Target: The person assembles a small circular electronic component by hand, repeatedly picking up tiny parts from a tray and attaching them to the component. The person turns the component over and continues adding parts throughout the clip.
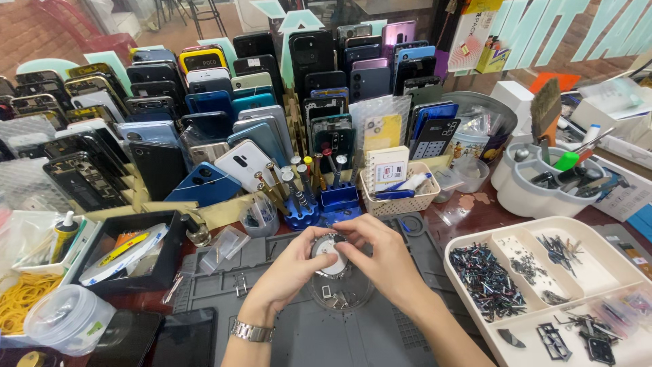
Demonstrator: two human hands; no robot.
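Disc [331, 255], small, round and white, sits at picture centre over a grey mat [380, 333] on a reddish bench, with racks of phone backs [204, 115] from 10 to 1 o'clock. Being round, it shows no long axis; its flat face tilts up toward the camera. Left hand [288, 275] and right hand [384, 261] meet on it, fingertips pinching its rim. A screw tray [543, 285] lies at 3 o'clock

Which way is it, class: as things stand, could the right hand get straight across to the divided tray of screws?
Probably yes. The right hand is busy gripping a small round container with the left hand, but the divided tray lies just to its right, with only bare grey mat between.
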